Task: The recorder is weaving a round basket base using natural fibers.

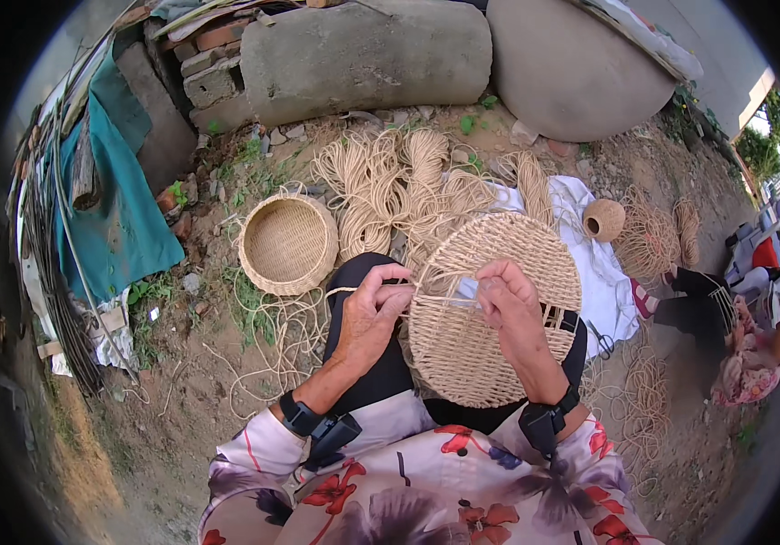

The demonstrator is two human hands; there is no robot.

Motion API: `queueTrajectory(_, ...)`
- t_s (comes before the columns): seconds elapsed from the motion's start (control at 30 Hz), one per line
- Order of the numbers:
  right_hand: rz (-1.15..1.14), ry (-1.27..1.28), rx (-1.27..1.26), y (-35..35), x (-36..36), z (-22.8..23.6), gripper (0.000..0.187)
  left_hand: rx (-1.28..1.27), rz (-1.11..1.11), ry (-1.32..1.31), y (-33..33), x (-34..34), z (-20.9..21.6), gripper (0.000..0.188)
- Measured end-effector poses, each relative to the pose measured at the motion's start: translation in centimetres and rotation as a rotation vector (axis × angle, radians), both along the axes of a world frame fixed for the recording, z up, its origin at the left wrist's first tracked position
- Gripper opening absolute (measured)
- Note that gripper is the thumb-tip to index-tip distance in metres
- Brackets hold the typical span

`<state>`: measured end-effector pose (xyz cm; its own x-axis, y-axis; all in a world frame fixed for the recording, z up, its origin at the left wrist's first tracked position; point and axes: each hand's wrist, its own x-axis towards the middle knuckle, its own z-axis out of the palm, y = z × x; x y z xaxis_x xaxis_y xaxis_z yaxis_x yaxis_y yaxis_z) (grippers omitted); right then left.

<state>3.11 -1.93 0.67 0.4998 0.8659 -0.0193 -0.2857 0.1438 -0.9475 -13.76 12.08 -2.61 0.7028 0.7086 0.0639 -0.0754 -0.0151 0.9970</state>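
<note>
A round, flat woven piece [458, 359] of straw-coloured cord rests across my lap, with a gap of open dark slots on its right side. At its left rim, my left hand [370, 318] is closed, thumb and fingers pinching a pale cord [342, 291] that trails off to the left. Over the disc's upper right, my right hand [519, 318] is closed in a pinch on a pale strand that runs from the rim. Beside those fingertips shows a small bluish-white strip [468, 289]; whether it is held I cannot tell.
Beyond my knees lie heaped cord hanks [367, 195]. A shallow round basket [285, 243] sits left, above loose cord. On the right are a white cloth [581, 222], a small woven pot [604, 220], scissors [601, 340] and a seated person [758, 350]. Concrete slabs [367, 64] line the back.
</note>
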Motion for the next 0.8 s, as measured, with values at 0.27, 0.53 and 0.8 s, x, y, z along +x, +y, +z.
queueTrajectory(0.27,-0.127,-0.129,-0.050,-0.9,0.6,-0.6,0.011,0.413,0.133,0.147,-1.1,-0.2,1.1,0.021)
queueTrajectory(0.53,-0.095,-0.205,-0.075,-1.1,1.5,-0.6,0.011,1.262,0.110,0.269,-3.3,2.0,4.0,0.020)
queueTrajectory(0.8,-0.181,-0.240,0.001,-2.7,1.7,-3.1,0.011,1.258,0.080,0.248,-1.8,3.3,2.2,0.006)
